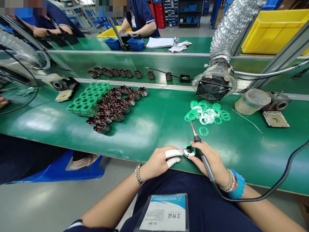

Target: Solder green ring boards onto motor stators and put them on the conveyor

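My right hand [214, 161] grips a soldering iron [205, 162], its tip pointing away from me. The same hand's thumb and finger also pinch a small round motor stator [185, 154] topped by a green ring-shaped circuit board [192, 146]. From the left, my left hand [158, 161] reaches to the stator's rim, two fingers in white finger cots stretched out and slightly apart. Loose green ring boards [209, 112] lie piled beyond the iron's tip, with a single ring board [203, 130] nearer to me.
Copper-wound stators [117, 106] stand grouped left of centre beside stacked green board panels [89, 96]. A fume fan [211, 90] hangs behind the loose boards. At right are a cloudy tub [252, 101], solder wire [247, 120] and an iron stand [277, 106]. Co-workers sit opposite.
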{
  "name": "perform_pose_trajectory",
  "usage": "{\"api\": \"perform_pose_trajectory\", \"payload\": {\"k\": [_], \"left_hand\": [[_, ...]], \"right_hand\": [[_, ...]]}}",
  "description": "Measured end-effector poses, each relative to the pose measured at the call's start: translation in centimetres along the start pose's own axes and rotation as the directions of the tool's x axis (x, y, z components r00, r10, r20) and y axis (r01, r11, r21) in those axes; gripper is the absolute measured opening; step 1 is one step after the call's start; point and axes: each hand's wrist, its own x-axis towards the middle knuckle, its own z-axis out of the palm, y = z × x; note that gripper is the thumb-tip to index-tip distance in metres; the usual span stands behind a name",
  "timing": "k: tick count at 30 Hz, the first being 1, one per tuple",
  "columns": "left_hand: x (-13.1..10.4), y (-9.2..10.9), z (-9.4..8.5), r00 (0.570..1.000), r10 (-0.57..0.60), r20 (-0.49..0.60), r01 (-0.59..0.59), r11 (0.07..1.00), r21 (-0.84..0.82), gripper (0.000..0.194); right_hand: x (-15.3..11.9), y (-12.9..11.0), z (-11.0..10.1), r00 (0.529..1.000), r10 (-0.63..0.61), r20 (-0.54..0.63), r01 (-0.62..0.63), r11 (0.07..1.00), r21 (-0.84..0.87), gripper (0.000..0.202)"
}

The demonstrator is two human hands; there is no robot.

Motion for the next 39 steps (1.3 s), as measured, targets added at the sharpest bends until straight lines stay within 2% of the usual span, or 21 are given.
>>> {"api": "perform_pose_trajectory", "payload": {"k": [2, 4, 6, 8, 11, 16, 21, 27, 33, 39], "left_hand": [[0.3, 0.0, 0.4, 0.999, 0.036, 0.034, -0.035, 0.998, -0.05, 0.014], [0.8, 0.2, 1.0, 0.998, -0.053, 0.016, 0.055, 0.982, -0.178, 0.011], [1.4, 0.4, 1.5, 0.974, -0.22, 0.046, 0.221, 0.903, -0.368, 0.015], [1.8, 0.5, 1.7, 0.931, -0.343, 0.126, 0.356, 0.779, -0.516, 0.02], [2.1, 0.6, 1.8, 0.908, -0.377, 0.183, 0.408, 0.692, -0.595, 0.024], [2.0, 0.8, 1.8, 0.911, -0.378, 0.167, 0.393, 0.668, -0.632, 0.028], [1.6, 0.8, 2.2, 0.914, -0.396, 0.086, 0.353, 0.674, -0.649, 0.026], [1.5, 0.7, 2.1, 0.905, -0.412, 0.106, 0.383, 0.681, -0.624, 0.023], [1.5, 0.6, 2.0, 0.901, -0.417, 0.123, 0.402, 0.692, -0.6, 0.02], [1.4, 0.4, 1.9, 0.901, -0.412, 0.132, 0.41, 0.717, -0.563, 0.017]], "right_hand": [[-0.1, 0.0, 0.0, 1.0, -0.004, -0.006, 0.004, 1.0, 0.002, 0.034], [-0.1, 0.0, -0.1, 1.0, -0.017, -0.014, 0.017, 1.0, -0.005, 0.035], [0.1, -0.3, -0.4, 0.999, -0.032, -0.026, 0.032, 0.999, -0.021, 0.036], [0.5, -0.7, -0.8, 0.998, -0.044, -0.049, 0.042, 0.998, -0.039, 0.035], [1.6, -1.3, -1.0, 0.996, -0.051, -0.07, 0.049, 0.998, -0.027, 0.027], [3.0, -1.6, -0.2, 0.994, -0.103, -0.039, 0.106, 0.992, 0.064, 0.024], [2.8, -1.8, 0.2, 0.996, -0.085, -0.01, 0.085, 0.996, 0.035, 0.023], [2.0, -2.1, -1.9, 0.996, -0.039, -0.081, 0.044, 0.997, 0.066, 0.019], [0.9, -2.6, -4.8, 0.994, -0.109, -0.019, 0.111, 0.985, 0.129, 0.035], [0.9, -3.0, -5.4, 0.998, -0.05, 0.042, 0.041, 0.98, 0.192, 0.024]]}}
